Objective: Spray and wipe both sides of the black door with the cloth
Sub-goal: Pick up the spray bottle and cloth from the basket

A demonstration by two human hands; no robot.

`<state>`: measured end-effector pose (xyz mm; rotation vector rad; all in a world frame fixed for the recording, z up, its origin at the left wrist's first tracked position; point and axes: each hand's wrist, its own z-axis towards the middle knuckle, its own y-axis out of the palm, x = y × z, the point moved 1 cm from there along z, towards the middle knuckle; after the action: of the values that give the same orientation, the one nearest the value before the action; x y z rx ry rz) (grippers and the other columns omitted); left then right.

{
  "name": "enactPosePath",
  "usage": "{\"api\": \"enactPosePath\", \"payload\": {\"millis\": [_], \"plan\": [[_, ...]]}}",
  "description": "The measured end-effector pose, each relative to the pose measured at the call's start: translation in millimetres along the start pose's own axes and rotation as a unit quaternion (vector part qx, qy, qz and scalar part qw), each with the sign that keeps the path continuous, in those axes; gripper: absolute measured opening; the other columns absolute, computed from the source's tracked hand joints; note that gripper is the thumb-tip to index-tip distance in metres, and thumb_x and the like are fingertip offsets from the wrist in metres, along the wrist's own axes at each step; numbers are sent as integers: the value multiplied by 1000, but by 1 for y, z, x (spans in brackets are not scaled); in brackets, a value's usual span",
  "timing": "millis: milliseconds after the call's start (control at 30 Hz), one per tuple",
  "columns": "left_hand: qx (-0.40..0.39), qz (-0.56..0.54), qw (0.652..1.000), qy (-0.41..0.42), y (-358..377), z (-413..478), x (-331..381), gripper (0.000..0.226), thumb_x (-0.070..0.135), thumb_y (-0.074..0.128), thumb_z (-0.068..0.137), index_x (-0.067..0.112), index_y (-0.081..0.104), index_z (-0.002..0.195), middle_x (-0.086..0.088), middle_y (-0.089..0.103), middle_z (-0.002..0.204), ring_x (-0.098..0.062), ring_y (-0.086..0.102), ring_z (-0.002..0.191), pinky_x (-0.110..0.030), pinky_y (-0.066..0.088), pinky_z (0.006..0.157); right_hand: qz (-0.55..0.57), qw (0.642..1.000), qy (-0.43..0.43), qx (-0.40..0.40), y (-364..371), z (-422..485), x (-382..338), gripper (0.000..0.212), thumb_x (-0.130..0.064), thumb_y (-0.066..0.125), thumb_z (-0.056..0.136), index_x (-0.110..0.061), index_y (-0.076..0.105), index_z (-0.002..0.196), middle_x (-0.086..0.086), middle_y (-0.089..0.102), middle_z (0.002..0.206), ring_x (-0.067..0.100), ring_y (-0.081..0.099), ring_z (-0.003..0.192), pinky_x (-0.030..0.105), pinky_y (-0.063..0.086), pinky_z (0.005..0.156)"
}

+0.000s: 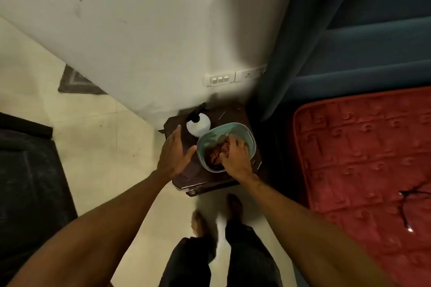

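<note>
standing over small dark side table (224,109) by white wall (144,30). teal basin (249,137) on tabletop, reddish cloth (213,155) bunched inside. r hand (235,155) down in basin, fingers curled onto cloth, gripping it. l hand (173,152) flat, fingers spread, empty, just beside basin's left rim. white spray bottle (199,124), black trigger head, upright behind basin, touching it. black door not in view. red quilted mattress (363,154) to the right.

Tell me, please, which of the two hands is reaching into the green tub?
The right hand: its fingers rest on the reddish cloth inside the green tub, while the left hand hovers open beside it.
</note>
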<state>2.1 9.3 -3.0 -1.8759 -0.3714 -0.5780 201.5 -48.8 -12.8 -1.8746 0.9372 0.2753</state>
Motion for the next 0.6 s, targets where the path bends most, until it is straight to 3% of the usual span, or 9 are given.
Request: {"api": "enactPosePath", "payload": {"millis": [133, 233, 367, 467, 533, 600], "plan": [[-27, -37, 999, -20, 17, 52, -31, 98, 35, 78, 93, 7, 18, 165, -13, 26, 170, -33, 25, 157, -47, 24, 127, 2, 995, 91, -48, 33, 38, 4, 89, -25, 65, 94, -21, 9, 163, 20, 12, 163, 49, 23, 145, 58, 29, 117], [-32, -59, 998, 15, 27, 87, -48, 100, 40, 83, 87, 11, 26, 163, -11, 35, 167, -31, 30, 154, -55, 27, 125, -32, 989, 130, -67, 57, 56, -3, 95, -33, 68, 91, -26, 6, 162, 22, 4, 163, 51, 20, 144, 59, 35, 113], [-45, -134, 987, 80, 42, 128, -68, 97, 48, 83, 83, 28, 29, 162, -1, 35, 166, -23, 34, 153, -59, 29, 124, -53, 983, 168, -43, 92, 75, -14, 78, -25, 71, 87, -29, 31, 154, 23, -2, 162, 55, 14, 143, 57, 48, 103], [-72, -201, 970, 119, 53, 149, -71, 92, 38, 85, 86, 39, 30, 160, 12, 34, 166, -10, 34, 152, -50, 31, 126, -77, 981, 177, 15, 107, 86, -13, 61, -13, 68, 88, -26, 50, 144, 21, 9, 160, 51, 21, 140, 51, 53, 98], [-90, -239, 956, 144, 57, 157, -64, 91, 27, 84, 88, 36, 31, 161, 17, 38, 163, -6, 36, 151, -38, 33, 125, -73, 979, 179, 57, 107, 92, -8, 48, -7, 66, 88, -22, 63, 133, 17, 19, 157, 47, 29, 136, 48, 54, 95], [-99, -265, 945, 163, 62, 167, -57, 83, 19, 79, 92, 27, 33, 162, 21, 42, 159, -8, 41, 149, -36, 35, 124, -68, 978, 178, 79, 104, 98, -2, 36, -4, 67, 88, -14, 70, 123, 15, 26, 155, 44, 34, 133, 46, 54, 94]]}}
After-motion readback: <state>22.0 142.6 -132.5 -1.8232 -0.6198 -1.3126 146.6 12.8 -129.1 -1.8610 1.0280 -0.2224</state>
